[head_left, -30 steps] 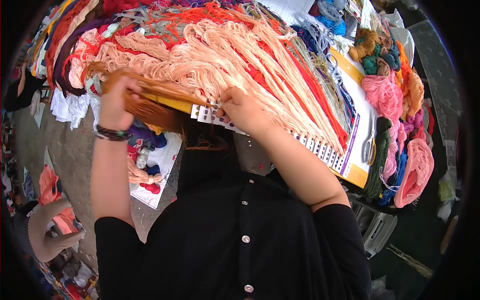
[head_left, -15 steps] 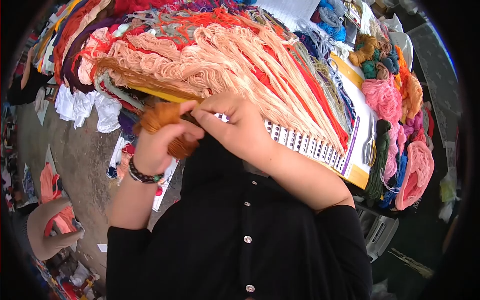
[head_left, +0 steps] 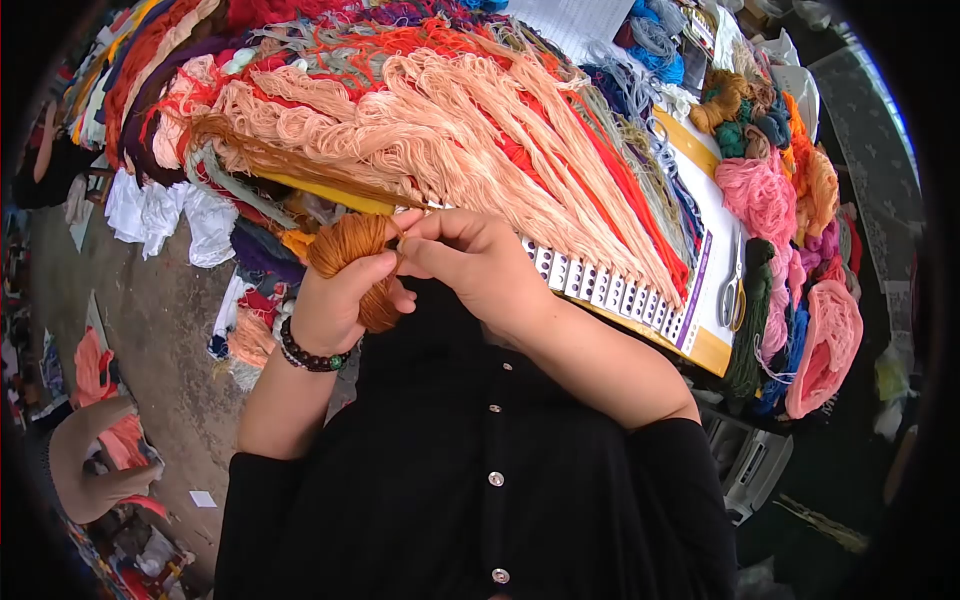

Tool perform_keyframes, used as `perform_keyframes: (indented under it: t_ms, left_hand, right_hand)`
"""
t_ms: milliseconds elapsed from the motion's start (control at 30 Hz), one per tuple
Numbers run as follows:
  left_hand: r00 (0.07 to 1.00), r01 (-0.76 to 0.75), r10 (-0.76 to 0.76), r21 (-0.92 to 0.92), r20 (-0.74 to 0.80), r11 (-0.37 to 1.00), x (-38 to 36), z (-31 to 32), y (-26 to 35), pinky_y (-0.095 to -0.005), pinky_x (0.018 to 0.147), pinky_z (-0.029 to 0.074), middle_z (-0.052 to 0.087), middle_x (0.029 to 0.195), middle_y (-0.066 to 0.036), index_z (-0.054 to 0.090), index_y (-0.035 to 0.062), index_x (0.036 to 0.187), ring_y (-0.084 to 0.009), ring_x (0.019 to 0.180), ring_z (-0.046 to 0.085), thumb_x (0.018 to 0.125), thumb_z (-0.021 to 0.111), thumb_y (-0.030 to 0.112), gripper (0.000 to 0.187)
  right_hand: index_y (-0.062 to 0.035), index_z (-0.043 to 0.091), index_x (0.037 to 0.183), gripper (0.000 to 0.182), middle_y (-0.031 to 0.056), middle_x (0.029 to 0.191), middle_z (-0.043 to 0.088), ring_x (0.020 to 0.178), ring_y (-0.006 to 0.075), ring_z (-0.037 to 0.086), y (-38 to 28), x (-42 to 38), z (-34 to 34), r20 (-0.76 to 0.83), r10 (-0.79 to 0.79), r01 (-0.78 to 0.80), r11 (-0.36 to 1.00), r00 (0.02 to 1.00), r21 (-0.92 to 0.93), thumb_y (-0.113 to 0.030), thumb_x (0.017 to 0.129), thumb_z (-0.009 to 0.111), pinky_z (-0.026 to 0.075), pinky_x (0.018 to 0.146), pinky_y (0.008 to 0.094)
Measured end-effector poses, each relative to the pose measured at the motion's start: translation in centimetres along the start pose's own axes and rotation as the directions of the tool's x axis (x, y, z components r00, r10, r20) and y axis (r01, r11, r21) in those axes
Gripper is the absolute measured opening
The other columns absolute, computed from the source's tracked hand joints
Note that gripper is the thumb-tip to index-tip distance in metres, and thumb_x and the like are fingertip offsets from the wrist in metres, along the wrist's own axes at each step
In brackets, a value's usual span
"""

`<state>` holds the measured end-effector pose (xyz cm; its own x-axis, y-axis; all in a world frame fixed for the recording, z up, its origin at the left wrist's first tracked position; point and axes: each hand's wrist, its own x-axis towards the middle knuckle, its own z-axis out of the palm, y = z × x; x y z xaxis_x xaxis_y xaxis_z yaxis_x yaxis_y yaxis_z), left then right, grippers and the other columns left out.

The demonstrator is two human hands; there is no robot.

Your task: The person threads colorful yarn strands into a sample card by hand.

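Observation:
A skein of orange-brown yarn [head_left: 348,243] is gripped in my left hand [head_left: 335,295], its lower end showing below the thumb. Against its right side, my right hand [head_left: 475,265] pinches a thin strand of the same yarn between thumb and forefinger. Both hands are close together at the near edge of a table heaped with peach yarn [head_left: 440,120]. Brown strands [head_left: 290,165] run across the heap's near side towards my hands. A white strip with rows of holes [head_left: 610,288] lies under the ends of the peach and red yarn.
Scissors [head_left: 733,290] lie on a sheet at the right, beside pink skeins [head_left: 825,345] and a dark green skein [head_left: 752,320]. White plastic bags [head_left: 160,215] hang at the left. Another person [head_left: 55,155] is at the far left, and a beige stool-like object [head_left: 80,460] stands below.
The orange-brown skein and my left hand have moved right and slightly down. My right hand has shifted slightly down, its fingers now pinching at the skein's right side.

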<state>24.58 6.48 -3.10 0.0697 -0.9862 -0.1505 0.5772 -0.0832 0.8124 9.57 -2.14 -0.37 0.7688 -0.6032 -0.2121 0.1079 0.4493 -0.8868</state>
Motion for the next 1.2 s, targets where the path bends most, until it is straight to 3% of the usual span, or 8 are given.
perform_keyframes:
  t_ms: [367, 500, 567, 667, 700, 767, 1000, 1200]
  left_hand:
    - [0.989, -0.122, 0.135, 0.165, -0.067, 0.979, -0.6, -0.5, -0.5, -0.0365, 0.081, 0.051, 0.066, 0.089, -0.017, 0.053, -0.0029, 0.112, -0.0236, 0.082, 0.066, 0.086, 0.047, 0.003, 0.027]
    - [0.991, -0.098, 0.030, -0.576, -0.127, 0.811, -3.1, -7.7, 0.2, -0.0305, 0.074, 0.050, 0.066, 0.090, -0.006, 0.051, 0.0028, 0.119, -0.0106, 0.066, 0.059, 0.086, 0.048, 0.003, 0.033]
    - [0.956, -0.183, -0.038, -0.692, -0.292, 0.698, -4.8, -15.3, 0.3, -0.0149, 0.059, 0.042, 0.064, 0.092, -0.005, 0.045, 0.0032, 0.129, -0.0043, 0.062, 0.052, 0.086, 0.046, 0.000, 0.044]
    - [0.846, -0.335, 0.007, -0.522, -0.533, 0.784, -8.6, -25.8, -1.6, -0.0166, 0.054, 0.042, 0.062, 0.112, -0.007, 0.046, 0.0036, 0.127, -0.0034, 0.056, 0.047, 0.085, 0.045, -0.002, 0.042]
    - [0.792, -0.334, -0.023, -0.465, -0.610, 0.820, -9.2, -25.4, -1.5, -0.0168, 0.053, 0.042, 0.062, 0.110, -0.007, 0.047, 0.0036, 0.126, -0.0035, 0.056, 0.047, 0.085, 0.045, -0.002, 0.041]
    - [0.748, -0.252, -0.066, -0.375, -0.660, 0.892, -9.2, -22.9, -0.9, -0.0172, 0.053, 0.043, 0.065, 0.101, -0.007, 0.051, 0.0033, 0.118, -0.0034, 0.055, 0.047, 0.088, 0.047, 0.004, 0.030]
    - [0.977, 0.072, -0.112, -0.217, -0.180, 0.974, -2.4, -7.2, -1.9, -0.0338, 0.080, 0.050, 0.064, 0.099, -0.015, 0.054, -0.0026, 0.110, -0.0221, 0.089, 0.063, 0.093, 0.046, 0.018, 0.028]
    - [0.998, 0.068, -0.068, -0.070, -0.003, 0.995, -1.3, 1.2, -0.6, -0.0281, 0.067, 0.052, 0.066, 0.088, -0.016, 0.039, -0.0019, 0.132, -0.0180, 0.075, 0.064, 0.088, 0.044, 0.006, 0.045]
  right_hand:
    - [0.0026, 0.062, 0.090, 0.017, 0.0144, 0.098, 0.063, 0.080, 0.0231, 0.061, -0.1, -0.6, -2.8, -0.117, -0.210, 0.212, 0.977, 0.971, 0.000, -0.012, 0.084, 0.055, 0.046, 0.083, 0.0350]
    - [-0.0020, 0.052, 0.092, 0.012, -0.0013, 0.062, 0.041, 0.060, 0.0130, 0.046, -10.4, -6.8, -7.9, -0.086, -0.249, 0.257, 0.817, 0.965, 0.516, -0.012, 0.086, 0.048, 0.046, 0.062, 0.0284]
    - [-0.0047, 0.050, 0.089, 0.008, -0.0064, 0.061, 0.030, 0.053, 0.0042, 0.030, -15.1, -10.7, -13.1, -0.204, -0.379, 0.419, 0.881, 0.903, 0.221, -0.012, 0.087, 0.049, 0.024, 0.046, 0.0199]
    - [0.0008, 0.058, 0.089, 0.012, -0.0036, 0.066, 0.047, 0.054, 0.0036, 0.040, -20.1, -17.2, -24.4, -0.577, -0.627, 0.352, 0.776, 0.524, -0.524, -0.011, 0.087, 0.056, 0.031, 0.046, 0.0188]
    - [0.0025, 0.064, 0.093, 0.014, 0.0011, 0.081, 0.062, 0.066, 0.0058, 0.055, -20.0, -16.8, -23.0, -0.556, -0.824, 0.114, 0.566, 0.106, -0.817, -0.008, 0.085, 0.059, 0.043, 0.057, 0.0189]
    - [0.0024, 0.066, 0.099, 0.019, 0.0056, 0.091, 0.066, 0.081, 0.0094, 0.060, -21.1, -20.1, -27.1, -0.357, -0.932, -0.347, 0.313, 0.069, -0.884, -0.008, 0.084, 0.060, 0.047, 0.071, 0.0212]
    - [-0.0011, 0.069, 0.091, 0.018, 0.0044, 0.080, 0.067, 0.072, 0.0073, 0.058, -6.3, -4.9, -10.1, -0.355, -0.348, -0.056, 0.641, 0.867, -0.766, -0.016, 0.082, 0.064, 0.046, 0.067, 0.0232]
    - [0.0037, 0.068, 0.091, 0.016, 0.0059, 0.079, 0.066, 0.073, 0.0082, 0.059, 0.3, -1.0, -2.3, -0.073, -0.159, 0.105, 0.872, 0.985, -0.478, -0.009, 0.085, 0.060, 0.047, 0.067, 0.0227]
